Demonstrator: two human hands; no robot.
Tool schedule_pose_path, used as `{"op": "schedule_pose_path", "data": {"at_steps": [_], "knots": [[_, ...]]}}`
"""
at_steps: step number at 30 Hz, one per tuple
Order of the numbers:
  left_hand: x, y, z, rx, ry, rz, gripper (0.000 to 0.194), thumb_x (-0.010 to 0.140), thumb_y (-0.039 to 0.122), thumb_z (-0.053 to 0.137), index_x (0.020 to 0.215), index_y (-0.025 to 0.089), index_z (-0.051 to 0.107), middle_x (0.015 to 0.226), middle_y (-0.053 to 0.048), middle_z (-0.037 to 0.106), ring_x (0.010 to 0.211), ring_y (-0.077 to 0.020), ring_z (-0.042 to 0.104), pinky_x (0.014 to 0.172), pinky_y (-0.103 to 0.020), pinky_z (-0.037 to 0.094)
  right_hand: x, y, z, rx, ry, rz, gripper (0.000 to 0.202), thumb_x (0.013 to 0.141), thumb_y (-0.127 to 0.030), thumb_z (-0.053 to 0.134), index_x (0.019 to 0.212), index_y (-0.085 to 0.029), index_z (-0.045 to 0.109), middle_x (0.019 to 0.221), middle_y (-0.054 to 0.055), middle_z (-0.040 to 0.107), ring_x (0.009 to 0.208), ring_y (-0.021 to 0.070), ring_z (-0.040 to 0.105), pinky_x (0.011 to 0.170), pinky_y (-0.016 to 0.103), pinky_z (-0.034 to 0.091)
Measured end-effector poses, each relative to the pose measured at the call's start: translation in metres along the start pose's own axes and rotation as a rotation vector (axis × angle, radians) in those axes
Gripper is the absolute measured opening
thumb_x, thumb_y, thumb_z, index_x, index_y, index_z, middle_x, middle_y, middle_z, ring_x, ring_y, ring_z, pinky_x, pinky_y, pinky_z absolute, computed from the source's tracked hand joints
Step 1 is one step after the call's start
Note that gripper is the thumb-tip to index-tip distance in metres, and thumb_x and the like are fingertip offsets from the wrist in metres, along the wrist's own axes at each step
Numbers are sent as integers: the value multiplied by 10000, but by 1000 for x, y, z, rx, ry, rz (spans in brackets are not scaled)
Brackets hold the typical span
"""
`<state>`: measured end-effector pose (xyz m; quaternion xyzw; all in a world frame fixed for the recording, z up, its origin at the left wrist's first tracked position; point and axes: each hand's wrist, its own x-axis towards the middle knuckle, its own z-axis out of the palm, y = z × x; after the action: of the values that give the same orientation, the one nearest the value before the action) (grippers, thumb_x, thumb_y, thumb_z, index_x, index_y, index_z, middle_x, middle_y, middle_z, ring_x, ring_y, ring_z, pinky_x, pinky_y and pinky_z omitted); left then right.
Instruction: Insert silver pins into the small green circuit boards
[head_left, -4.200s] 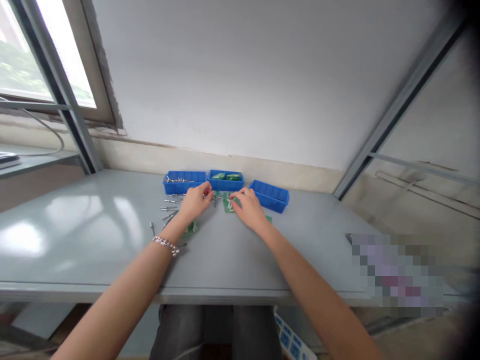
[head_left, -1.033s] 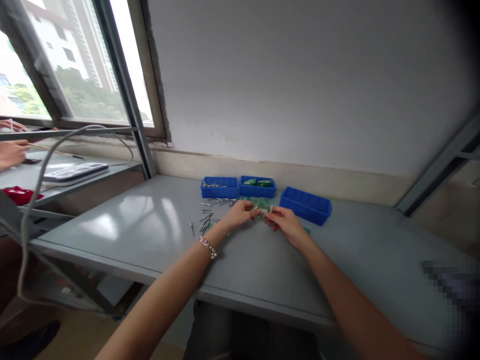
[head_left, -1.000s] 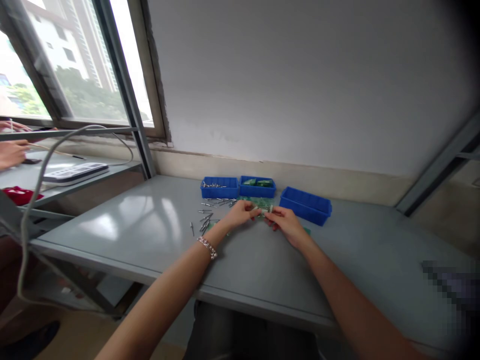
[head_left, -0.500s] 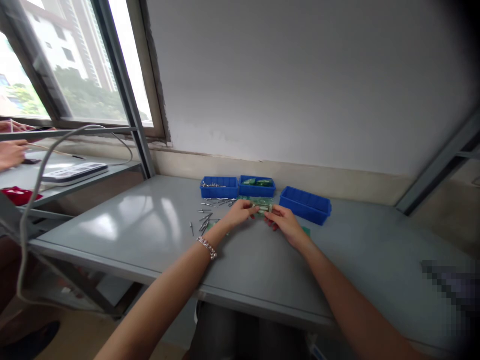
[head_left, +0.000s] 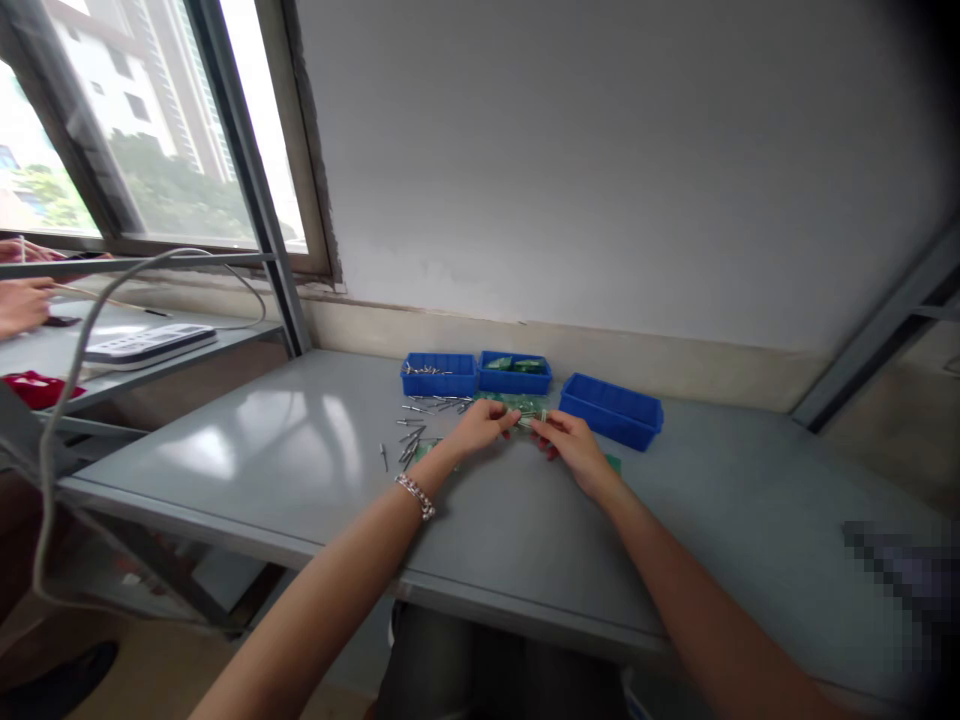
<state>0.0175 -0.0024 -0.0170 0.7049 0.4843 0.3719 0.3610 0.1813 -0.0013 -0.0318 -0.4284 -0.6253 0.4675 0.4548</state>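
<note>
My left hand (head_left: 482, 428) and my right hand (head_left: 576, 446) meet over the table, fingers closed on a small clear green-tinted plastic bag (head_left: 531, 414). Slim metal pieces that look like rivets show through it. The left hand pinches its left end, the right hand its right end; some fingertips are hidden. More green bags (head_left: 487, 398) lie just behind the hands. To the left, several loose rivets (head_left: 411, 440) are scattered on the table, and another green bag (head_left: 427, 452) lies partly under my left wrist. A green piece (head_left: 614, 464) peeks out beside my right wrist.
Three blue bins stand along the back: the left bin (head_left: 439, 386) holds small metal pieces, the middle bin (head_left: 514, 382) holds green bags, the right bin (head_left: 611, 425) sits angled. At far left, a co-worker's hand (head_left: 24, 305) is near a white device (head_left: 150, 346) and a cable (head_left: 46, 470).
Both hands stay almost where they were, still gripping the bag. The bag has shifted slightly between the fingers.
</note>
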Motion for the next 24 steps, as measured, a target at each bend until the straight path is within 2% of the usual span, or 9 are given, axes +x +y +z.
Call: {"op": "schedule_pose_path", "data": {"at_steps": [4,10,15,20,24], "knots": [[-1,1,1,-16,-22,-6,343,727,425,506,586,115,462,541,4,449,503,-76,361,488,-214,264,0,0,-1,21,5,-12,262,620,-400,602,698,-154,553,636,15,516,544,113,445,429,209,306],[0,2,2,-104,-38,75,236,706,338,539,694,103,537,632,-17,513,596,-102,449,581,-224,351,1,2,-1,25,-3,1,263,619,-397,607,708,-156,551,642,13,516,543,111,445,428,206,305],[3,-1,1,-63,-12,86,226,693,324,536,658,101,536,613,-17,504,586,-102,428,570,-226,333,0,2,0,-28,-31,17,265,647,-409,592,700,-156,534,615,8,509,510,98,424,429,206,302],[6,-6,2,3,20,96,246,677,331,542,584,107,502,543,9,430,530,-83,355,511,-212,280,0,3,-1,-17,-41,-22,254,647,-392,598,758,-169,552,608,-12,487,484,87,403,423,201,289],[8,-9,1,-7,-16,153,224,676,318,550,648,96,560,584,-2,482,563,-93,391,543,-213,309,1,4,-2,18,-29,-49,231,620,-370,621,703,-168,547,579,-23,455,486,88,391,422,200,286]]}}
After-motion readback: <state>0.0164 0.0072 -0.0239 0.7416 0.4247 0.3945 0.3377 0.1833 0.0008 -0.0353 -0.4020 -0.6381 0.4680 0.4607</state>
